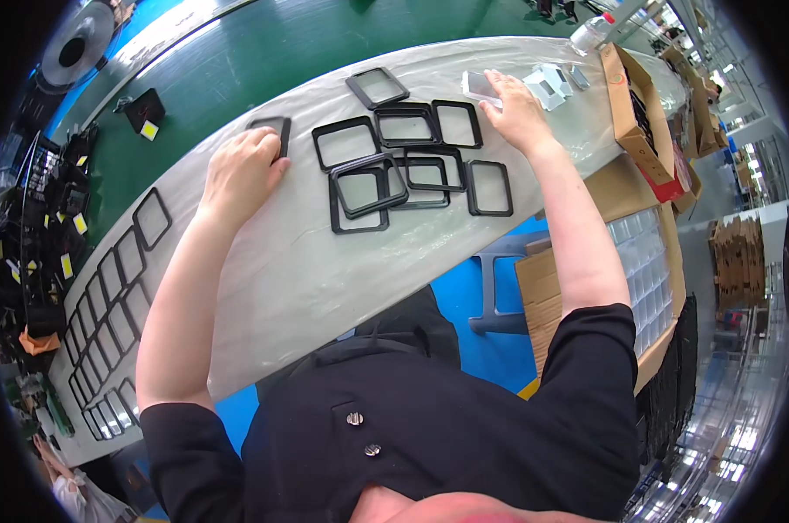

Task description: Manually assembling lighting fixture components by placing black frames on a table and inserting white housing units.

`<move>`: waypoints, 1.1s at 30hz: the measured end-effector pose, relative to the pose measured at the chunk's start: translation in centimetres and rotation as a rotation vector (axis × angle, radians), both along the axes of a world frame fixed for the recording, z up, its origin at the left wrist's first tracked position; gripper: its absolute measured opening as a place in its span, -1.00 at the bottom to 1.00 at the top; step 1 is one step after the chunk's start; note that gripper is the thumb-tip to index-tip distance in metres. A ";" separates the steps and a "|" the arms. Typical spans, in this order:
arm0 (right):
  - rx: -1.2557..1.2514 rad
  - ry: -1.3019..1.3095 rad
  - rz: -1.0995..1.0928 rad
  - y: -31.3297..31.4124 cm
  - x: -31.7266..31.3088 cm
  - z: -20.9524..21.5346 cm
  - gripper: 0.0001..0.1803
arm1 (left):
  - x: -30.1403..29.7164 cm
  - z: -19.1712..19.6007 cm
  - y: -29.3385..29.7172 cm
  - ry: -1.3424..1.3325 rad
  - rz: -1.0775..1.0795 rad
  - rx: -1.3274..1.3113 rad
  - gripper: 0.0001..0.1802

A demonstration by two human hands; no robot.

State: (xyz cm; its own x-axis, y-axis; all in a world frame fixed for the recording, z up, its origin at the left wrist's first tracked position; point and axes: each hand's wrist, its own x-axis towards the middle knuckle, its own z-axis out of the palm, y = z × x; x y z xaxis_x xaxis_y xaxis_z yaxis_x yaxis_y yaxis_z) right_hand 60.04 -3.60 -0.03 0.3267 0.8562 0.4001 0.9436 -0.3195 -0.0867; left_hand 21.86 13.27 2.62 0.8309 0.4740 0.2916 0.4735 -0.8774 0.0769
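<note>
My left hand (240, 171) is at the far edge of the table, its fingers curled over a dark rectangular frame (284, 127) partly hidden beneath them. Farther right, my right hand (518, 112) grips a thin translucent rectangular panel (479, 86) by its right side. Between my hands lies a loose group of black rectangular frames with rounded corners, some overlapping; one frame (506, 187) rests apart at the group's right side. Just beyond my right hand are several pale, glassy panels (547, 85) lying in a loose pile.
More black frames (156, 245) lie in rows along the left of the plastic-covered table (281, 296). A cardboard box (651, 155) and a clear bottle (592, 33) stand at the right. Below, an open carton holds a clear compartment tray (643, 261), beside a grey-blue stool (497, 324).
</note>
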 end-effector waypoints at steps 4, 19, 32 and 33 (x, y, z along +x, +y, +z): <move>-0.053 -0.213 0.015 0.8 1.0 -0.7 -0.62 | -4.3 0.9 -4.6 -0.050 0.114 -0.204 -0.80; 0.355 0.993 0.262 0.2 -15.0 4.5 -0.69 | -16.5 0.0 -12.8 -0.427 0.455 -0.622 -0.12; -0.011 1.522 0.436 1.8 -32.1 1.5 -0.39 | -13.4 -0.1 -8.6 -0.457 0.053 -0.620 0.19; -0.011 1.507 0.456 1.6 -32.5 1.8 -0.40 | -13.6 0.5 -9.5 -0.495 0.046 -0.617 0.22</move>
